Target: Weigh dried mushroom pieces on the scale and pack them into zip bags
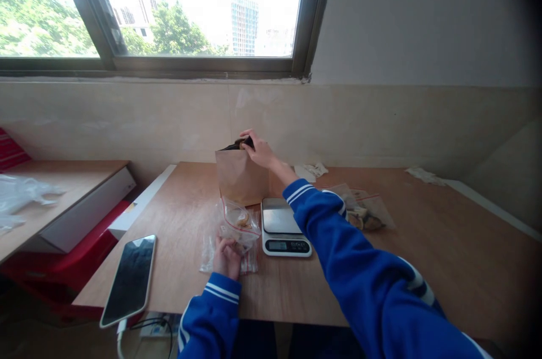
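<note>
Across the upper part of the frame, a dark-framed window [148,9] shows trees and a tower block above a tiled wall [127,122]. Below it, a plywood worktop [444,268] spreads across the lower middle, with a second wooden worktop [63,189] at far left carrying loose plastic film [21,192]. On the main worktop, a black smartphone [129,280] lies lower left and a digital kitchen scale [282,229] sits at centre. A kraft paper bag [241,178] stands upright just behind the scale. At its top edge, the right hand [260,151] is nearly closed, pinching a dark item [241,143] at the bag's mouth; what the item is cannot be told. Low at centre, the left hand [226,257] is curled closed on a clear zip bag [237,229] of pale dried pieces, which lies flat left of the scale. A second zip bag [366,212] lies to the right, partly behind the right sleeve.

The zip bags look light, soft and slippery, and the pieces brittle, so the sealed edge seems the best hold. The paper bag looks light and easily tipped, so it is best steadied near its base.
</note>
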